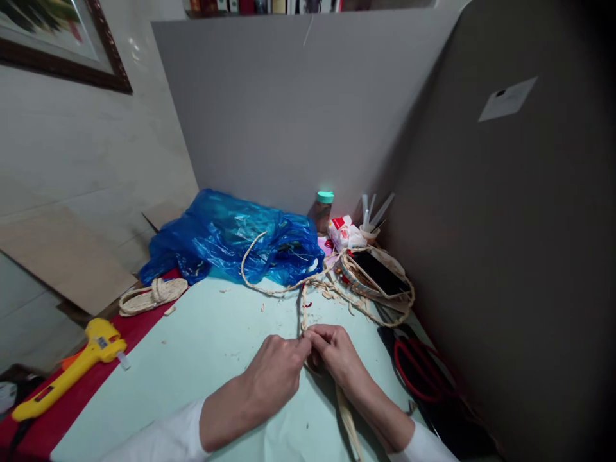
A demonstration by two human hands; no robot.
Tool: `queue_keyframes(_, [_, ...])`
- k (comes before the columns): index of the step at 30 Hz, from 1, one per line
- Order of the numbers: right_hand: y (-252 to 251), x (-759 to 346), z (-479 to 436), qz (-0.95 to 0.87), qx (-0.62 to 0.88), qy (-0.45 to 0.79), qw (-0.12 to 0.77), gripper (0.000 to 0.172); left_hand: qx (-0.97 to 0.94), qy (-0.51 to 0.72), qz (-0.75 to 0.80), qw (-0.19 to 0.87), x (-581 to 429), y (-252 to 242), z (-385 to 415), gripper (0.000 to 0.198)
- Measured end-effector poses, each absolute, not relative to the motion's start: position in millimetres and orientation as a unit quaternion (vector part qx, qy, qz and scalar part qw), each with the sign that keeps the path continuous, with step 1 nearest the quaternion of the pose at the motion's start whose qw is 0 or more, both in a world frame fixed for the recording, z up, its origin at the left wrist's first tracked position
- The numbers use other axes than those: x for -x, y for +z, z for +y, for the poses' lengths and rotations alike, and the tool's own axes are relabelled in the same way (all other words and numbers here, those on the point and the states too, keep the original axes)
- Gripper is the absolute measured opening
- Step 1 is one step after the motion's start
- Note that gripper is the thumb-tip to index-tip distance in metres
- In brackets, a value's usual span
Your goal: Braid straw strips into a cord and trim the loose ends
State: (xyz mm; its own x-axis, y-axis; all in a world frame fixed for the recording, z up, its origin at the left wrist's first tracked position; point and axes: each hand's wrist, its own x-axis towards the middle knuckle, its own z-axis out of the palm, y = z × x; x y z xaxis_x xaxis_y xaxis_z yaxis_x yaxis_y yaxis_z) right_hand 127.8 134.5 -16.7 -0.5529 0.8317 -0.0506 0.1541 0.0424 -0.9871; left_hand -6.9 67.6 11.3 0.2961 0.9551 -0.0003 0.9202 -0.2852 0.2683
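My left hand (pixel 275 372) and my right hand (pixel 339 356) meet over the pale green sheet (pixel 202 372), with thumbs and fingers pinched close together. Both are closed on a braided straw cord (pixel 304 311). Its plaited part runs away from my fingertips toward the back. Loose straw strands (pixel 347 420) come out under my right wrist toward the front edge. The exact spot where the fingers grip is partly hidden. A longer braided length (pixel 283 293) curves left in front of the blue plastic bag (pixel 231 224) and loops round on the right.
A yellow glue gun (pixel 72 375) and a woven straw slipper (pixel 153 296) lie at the left. Red-handled scissors (pixel 423 372) lie right. A phone (pixel 380 273) rests on a basket; a jar (pixel 324 212) and a tissue pack (pixel 344 232) stand behind. Grey panels (pixel 298 115) enclose the back and right.
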Motion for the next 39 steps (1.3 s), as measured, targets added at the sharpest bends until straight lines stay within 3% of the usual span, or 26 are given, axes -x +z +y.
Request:
queue_keyframes(4, [-17,-130,137,-0.678,0.379,0.561,0.286,0.036,-0.769,0.171,0.594,0.163,10,12,70,0.027])
queue_keyframes(8, [-17,-132,137,-0.706,0.38,0.532,0.273,0.035,-0.747,0.218,0.588,0.221,15,24,75,0.034])
queue_keyframes(13, [-16,-131,137,-0.735,0.375,0.501,0.26,0.039,-0.696,0.244,0.648,0.19,41,41,94,0.041])
queue_keyframes(26, [-12,-139,148,-0.677,0.344,0.623,0.188,0.032,-0.684,0.221,0.654,0.235,85,52,124,0.026])
queue_keyframes(39, [-27,-132,149,-0.726,0.351,0.552,0.212,0.037,-0.684,0.281,0.673,-0.022,110,63,229,0.027])
